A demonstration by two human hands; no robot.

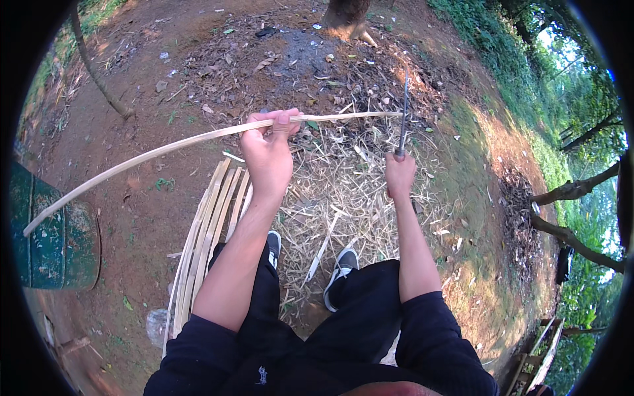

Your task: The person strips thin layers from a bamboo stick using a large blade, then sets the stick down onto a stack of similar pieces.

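Note:
My left hand is closed round a long, pale wooden strip, probably split bamboo, gripping it between thumb and fingers. The strip bows from the left down by a green barrel across to the right. In my right hand is the handle of a long, thin-bladed knife, its blade pointing away from me. The strip's right end meets the blade or lies just beside it; I cannot tell which. Several similar strips lie bundled beside my left leg.
Pale shavings cover the ground between and ahead of my shoes. The green barrel stands at the left. A tree trunk rises at the far middle, a thin stem at the far left. Branches reach in from the right.

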